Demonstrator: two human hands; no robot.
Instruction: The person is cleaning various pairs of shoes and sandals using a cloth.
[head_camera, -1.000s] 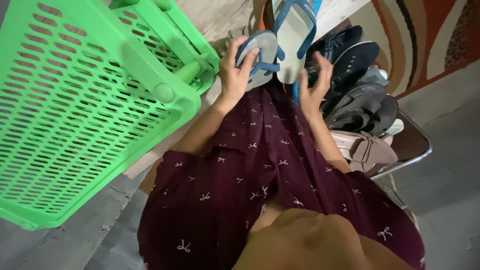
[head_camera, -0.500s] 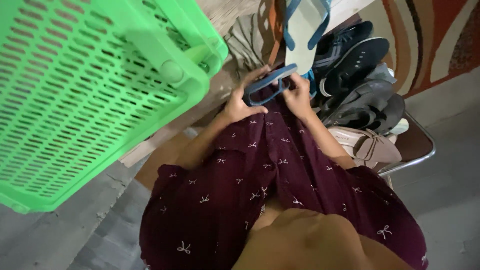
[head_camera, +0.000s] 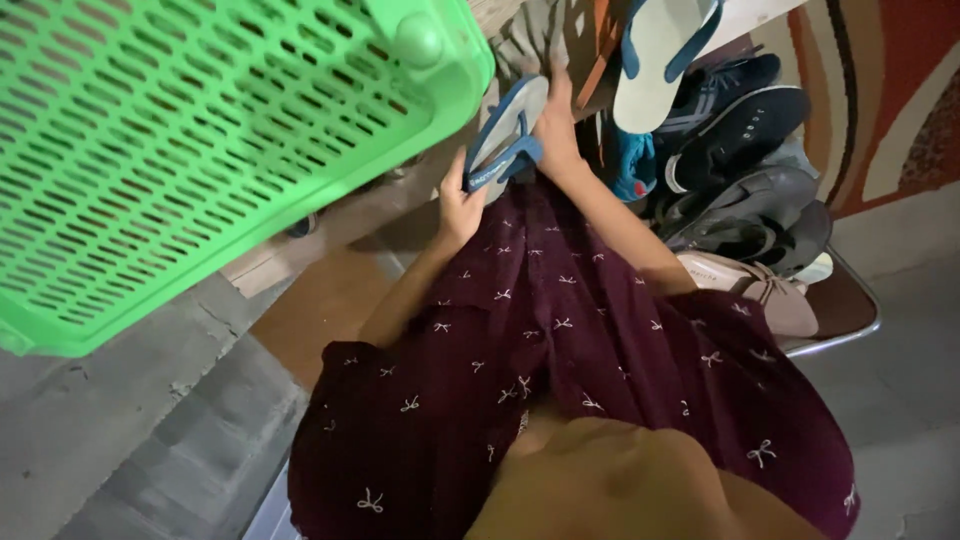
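Blue flip-flop (head_camera: 505, 135) raised toward green basket (head_camera: 200, 150), both hands gripping.

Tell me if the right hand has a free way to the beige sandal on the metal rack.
Probably yes: the right hand is at the blue flip-flop, and the beige sandal lies uncovered at the pile's near edge.

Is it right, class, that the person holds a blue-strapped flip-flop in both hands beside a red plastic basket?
Not quite: the head view shows the plastic basket is green, not red. The left hand and right hand do hold the blue-strapped flip-flop beside it.
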